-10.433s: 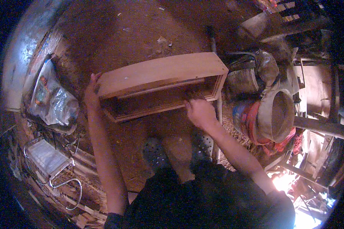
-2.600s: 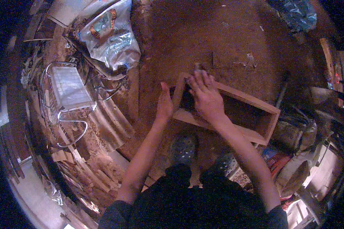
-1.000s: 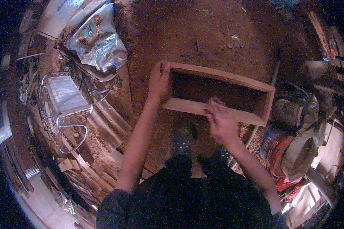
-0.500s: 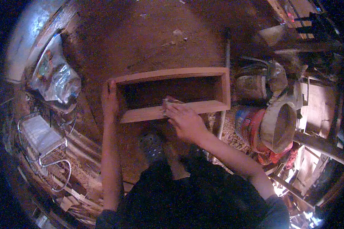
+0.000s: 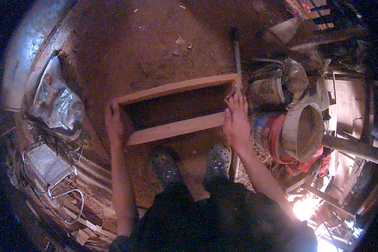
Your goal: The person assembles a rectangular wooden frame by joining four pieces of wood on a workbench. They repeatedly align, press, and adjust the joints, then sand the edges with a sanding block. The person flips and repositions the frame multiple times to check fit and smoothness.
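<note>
A rectangular wooden box frame (image 5: 178, 128), its middle dark, lies tilted across the space in front of my feet. My left hand (image 5: 114, 122) is closed around its left end, fingers over the outer edge. At the opposite end, my right hand (image 5: 238, 122) presses against the right end board, fingers pointing away from me. A small folded piece that looks like sandpaper (image 5: 229, 99) shows at its fingertips, mostly covered by them.
Right of the frame stand a grimy bucket (image 5: 266, 90) and a red-blue bucket with a round pale container (image 5: 302, 132). A pole (image 5: 237, 54) lies beside the frame. On the left are a metal-framed chair (image 5: 50, 164) and a clear plastic bag (image 5: 59, 98). My shoes (image 5: 217, 159) stand close by.
My right hand has moved from the middle of the near board to the frame's right end. The frame now slants more, its left end nearer me. My left hand keeps its hold.
</note>
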Motion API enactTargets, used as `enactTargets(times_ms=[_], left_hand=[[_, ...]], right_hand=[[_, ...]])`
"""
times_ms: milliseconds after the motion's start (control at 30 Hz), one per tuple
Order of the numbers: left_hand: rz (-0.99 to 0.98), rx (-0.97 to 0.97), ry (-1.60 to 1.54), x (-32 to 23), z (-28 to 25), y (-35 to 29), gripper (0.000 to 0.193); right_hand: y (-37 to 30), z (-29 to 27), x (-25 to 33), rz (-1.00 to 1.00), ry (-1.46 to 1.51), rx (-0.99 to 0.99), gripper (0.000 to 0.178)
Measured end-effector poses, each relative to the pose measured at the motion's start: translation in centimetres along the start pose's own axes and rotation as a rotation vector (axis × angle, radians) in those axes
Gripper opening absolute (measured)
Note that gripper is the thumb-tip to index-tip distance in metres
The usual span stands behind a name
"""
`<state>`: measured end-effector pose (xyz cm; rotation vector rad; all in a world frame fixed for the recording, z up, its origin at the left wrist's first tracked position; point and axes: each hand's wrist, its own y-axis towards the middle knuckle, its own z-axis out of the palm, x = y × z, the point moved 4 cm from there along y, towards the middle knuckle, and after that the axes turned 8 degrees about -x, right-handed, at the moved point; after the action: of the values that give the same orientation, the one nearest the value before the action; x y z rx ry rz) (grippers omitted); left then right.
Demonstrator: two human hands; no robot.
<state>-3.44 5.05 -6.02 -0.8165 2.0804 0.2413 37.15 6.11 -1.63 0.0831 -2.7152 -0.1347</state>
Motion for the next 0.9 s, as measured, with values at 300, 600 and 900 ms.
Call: enactTargets(times_ms=[300,600,900], left_hand=[[0.44,-0.142,0.219,-5.1,-0.7,-3.0,0.059],[0.794,0.424,-0.102,-12.7,0.6,-9.7,0.036],[-0.069,-0.291,-0.177,-0.3,-6.7,-3.5,0.049]], right_hand=[[5.0,-0.8,4.0,0.01,0.294,0.064,0.043],[1.4,-0.6,12.4,0.068,0.838,0.765,0.036],[3.0,0.6,5.5,-0.004,0.545,0.217,0.03]])
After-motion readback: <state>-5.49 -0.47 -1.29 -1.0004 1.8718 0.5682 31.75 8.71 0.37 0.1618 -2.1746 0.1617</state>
